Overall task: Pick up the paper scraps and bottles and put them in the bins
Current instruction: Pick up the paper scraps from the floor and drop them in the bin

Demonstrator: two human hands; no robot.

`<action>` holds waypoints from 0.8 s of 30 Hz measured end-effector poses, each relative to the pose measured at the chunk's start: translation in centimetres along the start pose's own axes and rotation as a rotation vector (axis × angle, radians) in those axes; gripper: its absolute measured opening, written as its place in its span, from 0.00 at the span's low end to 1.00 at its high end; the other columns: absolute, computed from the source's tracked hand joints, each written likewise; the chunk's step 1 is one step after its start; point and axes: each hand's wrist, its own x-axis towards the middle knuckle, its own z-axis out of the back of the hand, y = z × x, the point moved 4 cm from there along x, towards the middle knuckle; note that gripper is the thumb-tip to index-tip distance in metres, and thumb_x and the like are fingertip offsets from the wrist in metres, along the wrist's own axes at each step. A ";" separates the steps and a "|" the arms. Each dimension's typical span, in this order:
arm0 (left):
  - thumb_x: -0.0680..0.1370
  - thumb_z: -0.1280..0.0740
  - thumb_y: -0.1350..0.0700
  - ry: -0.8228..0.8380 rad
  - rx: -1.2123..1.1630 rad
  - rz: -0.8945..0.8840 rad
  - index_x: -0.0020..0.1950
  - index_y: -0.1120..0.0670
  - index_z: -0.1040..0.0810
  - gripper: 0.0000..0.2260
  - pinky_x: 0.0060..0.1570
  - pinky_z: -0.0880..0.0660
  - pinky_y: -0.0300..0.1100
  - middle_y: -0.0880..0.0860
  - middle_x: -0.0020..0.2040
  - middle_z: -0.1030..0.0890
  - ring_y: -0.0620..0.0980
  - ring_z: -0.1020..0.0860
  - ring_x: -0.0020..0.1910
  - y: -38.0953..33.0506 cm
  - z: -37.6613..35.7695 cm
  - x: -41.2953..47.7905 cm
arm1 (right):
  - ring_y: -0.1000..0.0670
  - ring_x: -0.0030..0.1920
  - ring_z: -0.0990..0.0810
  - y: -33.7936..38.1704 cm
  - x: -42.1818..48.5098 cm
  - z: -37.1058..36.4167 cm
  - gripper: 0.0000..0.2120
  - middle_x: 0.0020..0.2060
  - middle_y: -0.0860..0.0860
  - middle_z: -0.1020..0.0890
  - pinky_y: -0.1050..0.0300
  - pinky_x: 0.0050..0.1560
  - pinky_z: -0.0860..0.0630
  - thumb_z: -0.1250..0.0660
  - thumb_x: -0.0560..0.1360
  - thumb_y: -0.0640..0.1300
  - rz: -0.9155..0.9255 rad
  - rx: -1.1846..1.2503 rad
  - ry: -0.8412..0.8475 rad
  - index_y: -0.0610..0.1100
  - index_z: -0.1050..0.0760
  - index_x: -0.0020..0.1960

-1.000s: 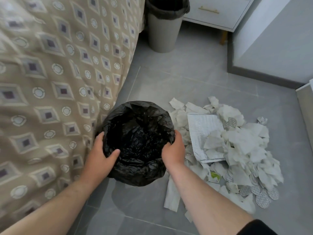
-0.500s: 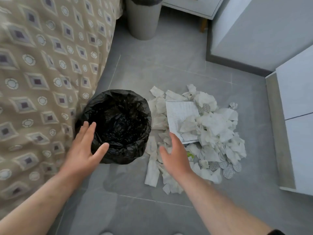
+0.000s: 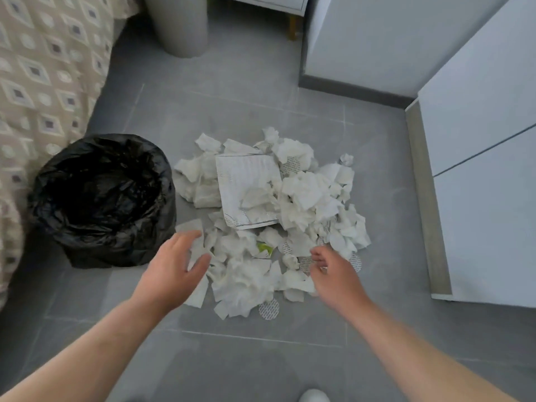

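Observation:
A heap of white paper scraps point(image 3: 293, 198) lies on the grey floor, with a larger printed sheet point(image 3: 246, 181) on top and a green scrap point(image 3: 264, 248) near its front. To the left stands a bin lined with a black bag point(image 3: 101, 198), its mouth facing up. My left hand point(image 3: 174, 268) hovers with fingers spread over the heap's near left edge, holding nothing. My right hand point(image 3: 333, 274) hangs over the near right edge with fingers loosely curled and nothing in them. No bottle is in view.
A second, beige bin point(image 3: 179, 27) stands at the back. A patterned bedspread point(image 3: 43, 82) hangs along the left. White cabinets point(image 3: 487, 169) line the right side, and a white drawer unit point(image 3: 269, 1) sits at the far end.
Both hands have let go of the black bin's rim and moved right, over the paper heap. The view has swung right and down.

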 end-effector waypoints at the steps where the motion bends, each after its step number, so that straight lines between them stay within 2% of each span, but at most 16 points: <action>1: 0.77 0.34 0.50 0.048 0.042 -0.036 0.69 0.53 0.31 0.22 0.64 0.33 0.43 0.49 0.67 0.29 0.49 0.30 0.65 0.3 -1.8 0.3 | 0.54 0.59 0.24 -1.7 0.4 0.0 0.15 0.57 0.53 0.22 0.62 0.57 0.31 0.37 0.77 0.41 0.016 -0.048 0.019 0.46 0.27 0.64; 4: 0.76 0.35 0.46 0.173 0.217 -0.172 0.71 0.52 0.32 0.25 0.64 0.38 0.37 0.49 0.70 0.30 0.48 0.33 0.69 1.6 -6.3 1.7 | 0.54 0.61 0.25 -5.8 2.6 -1.4 0.18 0.61 0.53 0.22 0.63 0.58 0.31 0.38 0.77 0.42 0.045 -0.178 0.068 0.46 0.28 0.67; 7: 0.75 0.36 0.41 0.273 0.410 -0.281 0.75 0.49 0.38 0.31 0.69 0.43 0.38 0.49 0.75 0.38 0.48 0.40 0.74 3.7 -10.1 4.0 | 0.51 0.63 0.25 -7.7 5.3 -4.0 0.18 0.62 0.50 0.22 0.58 0.61 0.29 0.38 0.77 0.43 0.075 -0.282 0.109 0.46 0.28 0.67; 10: 0.73 0.37 0.36 0.360 0.620 -0.323 0.77 0.43 0.50 0.38 0.73 0.50 0.46 0.49 0.79 0.52 0.51 0.52 0.77 5.3 -13.4 6.5 | 0.48 0.61 0.25 -8.1 8.0 -6.4 0.17 0.62 0.49 0.23 0.55 0.58 0.28 0.40 0.77 0.44 0.117 -0.363 0.113 0.47 0.28 0.66; 12: 0.70 0.37 0.33 0.421 0.732 -0.365 0.77 0.41 0.55 0.42 0.74 0.54 0.54 0.50 0.79 0.60 0.54 0.59 0.77 5.9 -15.4 7.7 | 0.49 0.64 0.28 -8.0 9.7 -7.4 0.19 0.65 0.51 0.25 0.57 0.60 0.30 0.41 0.78 0.45 0.140 -0.380 0.114 0.48 0.30 0.68; 14: 0.69 0.35 0.34 0.470 0.798 -0.395 0.77 0.42 0.58 0.45 0.73 0.53 0.58 0.52 0.78 0.64 0.56 0.61 0.77 6.5 -16.9 8.6 | 0.50 0.67 0.31 -7.8 11.2 -7.7 0.19 0.67 0.52 0.28 0.57 0.61 0.31 0.42 0.79 0.45 0.176 -0.406 0.110 0.49 0.32 0.70; 16: 0.70 0.33 0.39 0.469 0.844 -0.398 0.77 0.42 0.58 0.44 0.71 0.48 0.60 0.54 0.78 0.65 0.58 0.59 0.77 7.4 -18.0 9.7 | 0.51 0.68 0.32 -7.6 12.3 -7.8 0.20 0.68 0.52 0.29 0.57 0.63 0.32 0.42 0.79 0.46 0.200 -0.429 0.095 0.49 0.33 0.70; 18: 0.72 0.33 0.44 0.459 0.857 -0.407 0.77 0.43 0.54 0.40 0.67 0.39 0.57 0.57 0.78 0.60 0.60 0.53 0.77 8.4 -19.0 10.7 | 0.50 0.68 0.33 -7.6 13.0 -8.1 0.20 0.68 0.51 0.29 0.57 0.64 0.33 0.43 0.79 0.45 0.222 -0.450 0.105 0.48 0.33 0.70; 20: 0.70 0.31 0.49 0.448 0.825 -0.443 0.74 0.46 0.44 0.36 0.56 0.28 0.52 0.59 0.76 0.47 0.61 0.38 0.71 9.1 -19.6 11.5 | 0.49 0.67 0.32 -7.7 13.7 -8.5 0.20 0.67 0.51 0.29 0.57 0.64 0.33 0.43 0.79 0.45 0.262 -0.484 0.115 0.48 0.33 0.70; 21: 0.67 0.29 0.51 0.452 0.805 -0.454 0.69 0.46 0.37 0.33 0.48 0.24 0.50 0.59 0.71 0.39 0.61 0.29 0.65 9.1 -19.8 11.9 | 0.49 0.67 0.32 -7.8 14.0 -8.7 0.20 0.67 0.50 0.29 0.56 0.65 0.33 0.42 0.78 0.45 0.268 -0.490 0.121 0.48 0.33 0.70; 22: 0.65 0.28 0.54 0.422 0.799 -0.488 0.63 0.47 0.33 0.28 0.40 0.23 0.47 0.57 0.66 0.33 0.60 0.24 0.58 9.1 -20.0 12.3 | 0.48 0.67 0.32 -8.0 14.3 -8.9 0.20 0.66 0.50 0.28 0.55 0.65 0.32 0.42 0.78 0.45 0.269 -0.498 0.126 0.47 0.33 0.70; 23: 0.67 0.30 0.57 0.414 0.763 -0.489 0.58 0.48 0.31 0.22 0.36 0.26 0.46 0.56 0.62 0.31 0.58 0.24 0.55 9.0 -19.9 12.5 | 0.48 0.67 0.31 -8.1 14.6 -9.1 0.20 0.66 0.50 0.28 0.54 0.65 0.32 0.42 0.78 0.45 0.273 -0.509 0.125 0.47 0.33 0.70; 24: 0.70 0.34 0.60 0.390 0.719 -0.492 0.58 0.50 0.30 0.17 0.38 0.30 0.46 0.54 0.62 0.31 0.57 0.25 0.56 8.8 -19.8 12.9 | 0.47 0.66 0.31 -8.0 14.9 -9.4 0.21 0.65 0.49 0.28 0.53 0.64 0.31 0.43 0.78 0.45 0.280 -0.522 0.123 0.47 0.33 0.70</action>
